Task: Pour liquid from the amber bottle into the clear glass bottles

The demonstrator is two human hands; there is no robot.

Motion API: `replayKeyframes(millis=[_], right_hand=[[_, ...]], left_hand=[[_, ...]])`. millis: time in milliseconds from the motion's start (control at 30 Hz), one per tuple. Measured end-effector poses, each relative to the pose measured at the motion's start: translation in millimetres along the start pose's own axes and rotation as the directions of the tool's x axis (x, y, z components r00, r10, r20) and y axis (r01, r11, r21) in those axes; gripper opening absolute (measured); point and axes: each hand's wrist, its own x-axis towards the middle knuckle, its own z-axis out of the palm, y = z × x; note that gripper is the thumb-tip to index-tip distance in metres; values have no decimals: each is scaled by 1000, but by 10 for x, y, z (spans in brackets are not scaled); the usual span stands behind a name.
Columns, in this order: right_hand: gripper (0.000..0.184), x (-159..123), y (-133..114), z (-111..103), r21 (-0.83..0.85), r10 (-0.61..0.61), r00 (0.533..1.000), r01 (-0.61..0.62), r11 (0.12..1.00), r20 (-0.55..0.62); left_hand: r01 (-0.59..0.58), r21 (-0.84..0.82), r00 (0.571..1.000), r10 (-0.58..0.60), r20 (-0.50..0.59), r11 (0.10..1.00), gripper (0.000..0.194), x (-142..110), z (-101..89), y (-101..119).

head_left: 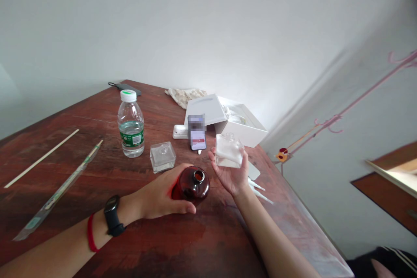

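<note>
Head view, mid-desk: we list our left hand (156,195), fingers wrapped round a squat red glass bottle (193,183) that rests on the wood. Near the desk's right edge, our right hand (227,178) is palm up, fingers curled narrowly under a square clear glass bottle (229,151), held off the desk (195,243). Toward the far edge: a water bottle (130,124), a small glass bottle (163,157), a phone (197,141), a white box (241,128).

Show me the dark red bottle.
In the head view, the dark red bottle sits under the left hand on the wooden table, just left of the right hand.
</note>
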Motion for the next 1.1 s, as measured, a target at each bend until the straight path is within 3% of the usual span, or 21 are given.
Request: replayKeyframes(millis=[433,700,1100], right_hand=[[60,24,-10,-51,-35,18,999,-17,999,35],[58,4,27,17,-66,-33,997,29,997,-64],[45,6,50,90,-12,-47,997,46,999,-63]], left_hand=[[2,15,1000,-2,9,1000,81,7,-13,37],[-7,1,1000,7,13,1000,81,6,-12,26],[3,-10,1000,-3,18,1000,85,3,-1,30]])
